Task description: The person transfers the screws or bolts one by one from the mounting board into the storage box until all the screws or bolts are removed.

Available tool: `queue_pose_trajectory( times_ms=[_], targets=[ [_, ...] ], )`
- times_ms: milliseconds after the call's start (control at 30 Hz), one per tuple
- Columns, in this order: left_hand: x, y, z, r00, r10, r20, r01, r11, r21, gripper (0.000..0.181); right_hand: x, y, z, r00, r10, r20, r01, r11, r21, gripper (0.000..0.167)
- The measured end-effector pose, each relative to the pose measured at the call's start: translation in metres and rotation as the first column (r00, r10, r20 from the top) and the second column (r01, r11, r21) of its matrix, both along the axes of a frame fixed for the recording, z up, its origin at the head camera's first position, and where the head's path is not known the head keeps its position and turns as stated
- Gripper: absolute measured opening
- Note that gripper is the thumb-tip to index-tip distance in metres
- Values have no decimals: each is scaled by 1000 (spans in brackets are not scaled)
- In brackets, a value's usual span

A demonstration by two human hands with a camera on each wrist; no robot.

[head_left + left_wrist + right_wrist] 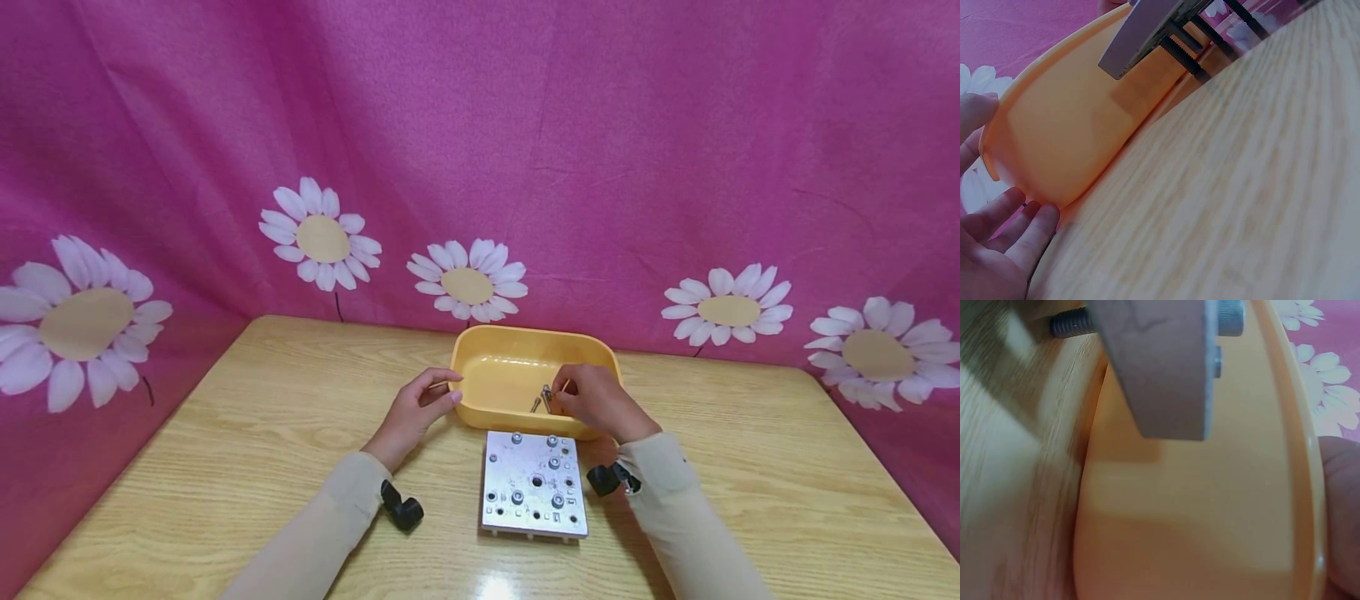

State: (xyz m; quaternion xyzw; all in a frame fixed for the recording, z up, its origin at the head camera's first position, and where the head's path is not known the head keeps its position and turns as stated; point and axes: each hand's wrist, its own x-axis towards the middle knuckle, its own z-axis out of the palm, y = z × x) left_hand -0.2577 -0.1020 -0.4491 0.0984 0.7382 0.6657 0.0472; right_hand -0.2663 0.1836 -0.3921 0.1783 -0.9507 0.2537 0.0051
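Note:
A yellow plastic bin [480,414] stands at the back of the table. My left hand [411,414] grips its left end, with the thumb and fingers on the rim and outer wall, as the left wrist view also shows. My right hand [596,400] reaches into the bin, its thumb and index finger bent together beside a metal bolt [546,398]. Whether something lies between those fingertips is too small to tell. A second, smaller bolt [536,405] lies close by. In front of the bin sits a silver metal plate [525,467] with several socket head screws [517,497].
The plate stands raised on the wooden table [300,400], with threaded screw ends [1180,56] sticking out beneath it. A pink curtain [570,167] printed with daisies hangs behind the table and at its sides. Black camera mounts [402,508] are on both wrists.

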Motion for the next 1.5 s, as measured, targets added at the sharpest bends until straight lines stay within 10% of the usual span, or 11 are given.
queue_pose_trajectory(
  times_ms=[1500],
  targets=[
    [5,1,10,1000,8,27,-7,999,-32,36,3,2,9,999,25,-21,-25,999,-22,3]
  ],
)
